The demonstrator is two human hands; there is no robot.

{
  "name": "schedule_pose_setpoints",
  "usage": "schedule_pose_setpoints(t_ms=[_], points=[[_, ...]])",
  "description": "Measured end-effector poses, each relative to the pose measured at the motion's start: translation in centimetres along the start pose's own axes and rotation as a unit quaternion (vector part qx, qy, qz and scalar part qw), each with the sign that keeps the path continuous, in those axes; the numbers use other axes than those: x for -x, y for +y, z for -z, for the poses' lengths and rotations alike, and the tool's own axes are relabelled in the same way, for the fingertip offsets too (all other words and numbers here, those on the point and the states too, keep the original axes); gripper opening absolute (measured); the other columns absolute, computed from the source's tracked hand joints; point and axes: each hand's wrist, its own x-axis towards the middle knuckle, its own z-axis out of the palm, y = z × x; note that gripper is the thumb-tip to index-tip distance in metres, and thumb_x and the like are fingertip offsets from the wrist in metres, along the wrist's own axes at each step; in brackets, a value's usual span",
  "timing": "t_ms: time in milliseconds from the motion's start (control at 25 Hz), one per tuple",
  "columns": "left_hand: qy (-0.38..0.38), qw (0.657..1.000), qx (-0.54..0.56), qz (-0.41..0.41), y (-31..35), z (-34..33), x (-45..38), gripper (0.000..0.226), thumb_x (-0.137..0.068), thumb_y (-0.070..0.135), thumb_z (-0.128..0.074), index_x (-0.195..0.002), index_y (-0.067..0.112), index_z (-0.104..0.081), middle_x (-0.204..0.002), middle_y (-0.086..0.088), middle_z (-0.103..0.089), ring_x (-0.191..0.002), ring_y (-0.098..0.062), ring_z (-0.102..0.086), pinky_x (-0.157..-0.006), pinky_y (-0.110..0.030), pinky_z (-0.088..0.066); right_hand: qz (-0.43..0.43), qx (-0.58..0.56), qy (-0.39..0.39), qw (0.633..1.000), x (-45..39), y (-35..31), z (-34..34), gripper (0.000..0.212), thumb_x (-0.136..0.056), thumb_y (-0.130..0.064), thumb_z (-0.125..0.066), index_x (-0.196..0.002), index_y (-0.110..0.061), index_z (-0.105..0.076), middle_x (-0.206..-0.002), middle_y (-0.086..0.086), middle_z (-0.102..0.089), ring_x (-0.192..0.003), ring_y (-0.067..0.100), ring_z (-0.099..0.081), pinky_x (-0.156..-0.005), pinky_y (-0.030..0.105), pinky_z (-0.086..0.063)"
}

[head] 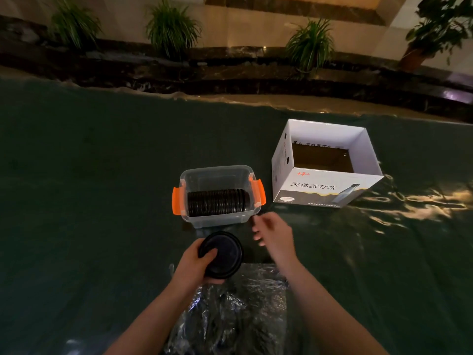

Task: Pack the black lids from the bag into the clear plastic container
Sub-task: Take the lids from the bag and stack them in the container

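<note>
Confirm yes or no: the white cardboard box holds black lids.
No. The white cardboard box shows only its bare brown bottom, while the black lids stand on edge in the clear plastic container.

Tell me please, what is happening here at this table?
A person is packing round black plastic lids into a clear plastic container with orange clips. The left hand holds one black lid just in front of the container, where a row of lids already stands on edge. The right hand hovers beside it, blurred. The crinkled clear plastic bag lies nearest the person. An open white cardboard box stands to the right.
</note>
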Motion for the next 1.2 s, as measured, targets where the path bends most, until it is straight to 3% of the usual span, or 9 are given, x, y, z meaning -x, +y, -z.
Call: schedule_pose_setpoints(t_ms=[120,360,560,680,800,920,1000,1080,1200], points=[[0.005,1.0,-0.009,0.017,-0.3,0.6,0.3,0.017,-0.094,0.006,-0.056,-0.106,0.017,-0.059,-0.116,-0.011,-0.061,-0.1,-0.032,-0.064,-0.052,-0.04,-0.06,-0.122,0.188,0.08,0.971,-5.1,3.5,3.7,0.017,-0.093,-0.015,-0.056,-0.108,-0.013,-0.063,-0.103,0.007,-0.069,-0.094,0.024,-0.066,-0.075,0.03,-0.049],[0.014,0.998,0.0,0.06,-0.5,0.6,0.4,0.017,-0.094,0.008,-0.056,-0.108,0.017,-0.058,-0.112,-0.008,-0.062,-0.094,-0.029,-0.066,-0.05,-0.037,-0.059,-0.011,0.443,-0.114,0.889,-10.1,7.0,0.7,0.075,-0.079,-0.039,-0.075,-0.143,-0.024,-0.038,-0.147,0.007,-0.041,-0.131,0.03,-0.044,-0.106,0.05,-0.042],[0.01,0.997,0.015,0.077,-0.4,0.4,-0.1,0.018,-0.094,0.01,-0.057,-0.11,0.018,-0.058,-0.112,-0.006,-0.063,-0.094,-0.027,-0.067,-0.055,-0.042,-0.061,0.014,0.578,-0.112,0.808,-11.5,8.4,-2.6,0.084,-0.078,-0.048,-0.073,-0.146,-0.024,-0.029,-0.147,0.013,-0.034,-0.133,0.036,-0.035,-0.105,0.054,-0.038],[0.008,0.996,0.022,0.082,-0.4,0.2,-0.8,0.017,-0.094,0.011,-0.056,-0.108,0.02,-0.058,-0.115,-0.007,-0.062,-0.098,-0.028,-0.065,-0.054,-0.041,-0.06,0.013,0.58,-0.11,0.807,-11.5,7.7,-1.8,0.078,-0.079,-0.043,-0.073,-0.144,-0.029,-0.032,-0.143,0.015,-0.036,-0.131,0.039,-0.036,-0.104,0.054,-0.04],[0.01,0.995,0.038,0.092,-0.3,-0.2,-1.3,0.018,-0.094,0.01,-0.056,-0.111,0.017,-0.058,-0.119,-0.012,-0.062,-0.101,-0.031,-0.064,-0.053,-0.041,-0.06,-0.06,0.463,-0.07,0.882,-10.4,5.8,0.7,0.066,-0.079,-0.042,-0.072,-0.137,-0.035,-0.041,-0.137,0.015,-0.038,-0.125,0.041,-0.043,-0.103,0.056,-0.041],[0.004,0.992,0.067,0.102,0.3,-0.7,-1.5,0.018,-0.096,0.014,-0.053,-0.113,0.016,-0.059,-0.122,-0.016,-0.062,-0.103,-0.036,-0.064,-0.052,-0.039,-0.058,-0.109,0.108,-0.032,0.988,-7.2,3.1,4.0,0.055,-0.077,-0.033,-0.079,-0.121,-0.029,-0.046,-0.127,0.013,-0.047,-0.107,0.031,-0.058,-0.096,0.046,-0.051],[-0.011,0.99,0.09,0.105,0.7,-1.1,-1.5,0.022,-0.097,0.019,-0.05,-0.117,0.014,-0.058,-0.124,-0.018,-0.061,-0.103,-0.037,-0.064,-0.052,-0.038,-0.058,-0.097,-0.191,-0.076,0.974,-3.5,0.6,5.9,0.05,-0.073,-0.024,-0.082,-0.11,-0.024,-0.048,-0.118,0.017,-0.057,-0.099,0.025,-0.067,-0.091,0.036,-0.052],[-0.027,0.987,0.112,0.109,1.2,-1.7,-1.2,0.029,-0.099,0.025,-0.046,-0.122,0.012,-0.057,-0.125,-0.018,-0.061,-0.104,-0.037,-0.064,-0.051,-0.037,-0.058,-0.075,-0.386,-0.147,0.908,-0.1,-1.2,6.1,0.049,-0.067,-0.016,-0.084,-0.103,-0.02,-0.051,-0.115,0.017,-0.059,-0.098,0.024,-0.068,-0.085,0.03,-0.053],[-0.053,0.982,0.135,0.122,1.8,-2.6,-0.7,0.032,-0.1,0.031,-0.041,-0.118,0.012,-0.06,-0.113,-0.018,-0.069,-0.093,-0.033,-0.069,-0.05,-0.037,-0.059,0.0,-0.388,-0.192,0.901,3.6,-2.8,3.4,0.056,-0.06,-0.011,-0.084,-0.102,-0.024,-0.049,-0.119,0.011,-0.058,-0.108,0.026,-0.061,-0.086,0.033,-0.053]])
